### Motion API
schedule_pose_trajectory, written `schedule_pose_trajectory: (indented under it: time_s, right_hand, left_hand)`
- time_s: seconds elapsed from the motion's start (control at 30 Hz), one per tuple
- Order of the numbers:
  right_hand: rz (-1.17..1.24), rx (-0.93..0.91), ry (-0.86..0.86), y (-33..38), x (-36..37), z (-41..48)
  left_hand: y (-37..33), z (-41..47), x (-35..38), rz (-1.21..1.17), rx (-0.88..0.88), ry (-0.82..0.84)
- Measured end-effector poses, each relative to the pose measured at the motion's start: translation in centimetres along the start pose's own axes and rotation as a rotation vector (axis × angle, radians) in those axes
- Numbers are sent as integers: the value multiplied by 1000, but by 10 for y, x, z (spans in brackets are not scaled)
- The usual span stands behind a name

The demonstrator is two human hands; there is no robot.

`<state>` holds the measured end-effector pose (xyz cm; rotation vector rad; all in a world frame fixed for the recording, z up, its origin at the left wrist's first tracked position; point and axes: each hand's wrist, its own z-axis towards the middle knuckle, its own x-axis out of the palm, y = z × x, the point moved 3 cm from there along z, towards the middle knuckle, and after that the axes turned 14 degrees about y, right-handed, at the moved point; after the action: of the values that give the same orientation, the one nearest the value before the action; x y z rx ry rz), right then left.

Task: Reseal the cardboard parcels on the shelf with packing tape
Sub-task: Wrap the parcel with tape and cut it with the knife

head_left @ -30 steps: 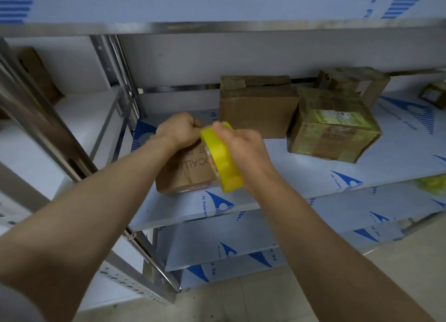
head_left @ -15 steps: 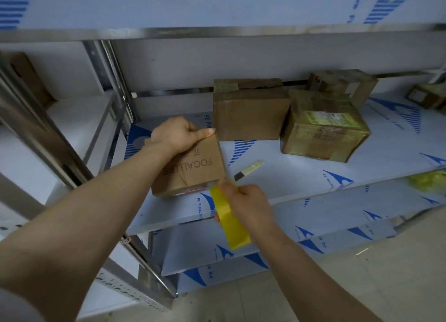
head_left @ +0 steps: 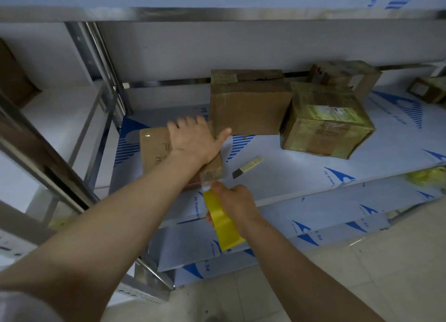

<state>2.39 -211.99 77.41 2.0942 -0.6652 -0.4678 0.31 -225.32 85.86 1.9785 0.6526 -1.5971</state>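
Two hands: my left hand [head_left: 193,140] flat, fingers straight, on the small parcel [head_left: 154,147]; my right hand [head_left: 239,201] curled round the yellow tape roll [head_left: 224,225].
Parcel: front left of the shelf [head_left: 289,184], roll just below it.

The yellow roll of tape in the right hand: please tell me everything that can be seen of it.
The yellow roll of packing tape is a wide, glossy band, plastic by its look, seen nearly edge-on and tilted; its core is hidden. The right hand grips it, fingers curled round it. It is held in front of the film-covered metal shelf, just below the near corner of the small flat brown cardboard box; a short clear strip seems to run from its top to that corner.
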Motion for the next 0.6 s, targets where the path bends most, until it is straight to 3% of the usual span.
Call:
schedule_pose_trajectory:
  time_s: [0.23, 0.47, 0.6]
  right_hand:
    - [94, 42, 51, 16, -2, -13]
    - [223, 46, 144, 17, 2, -19]
    - [315, 18, 52, 24, 11, 0]
  left_hand:
    - [11, 37, 5, -188, 52, 59]
    - [-2, 28, -10, -70, 155, -183]
    - [-23, 31, 1, -92, 252, 61]
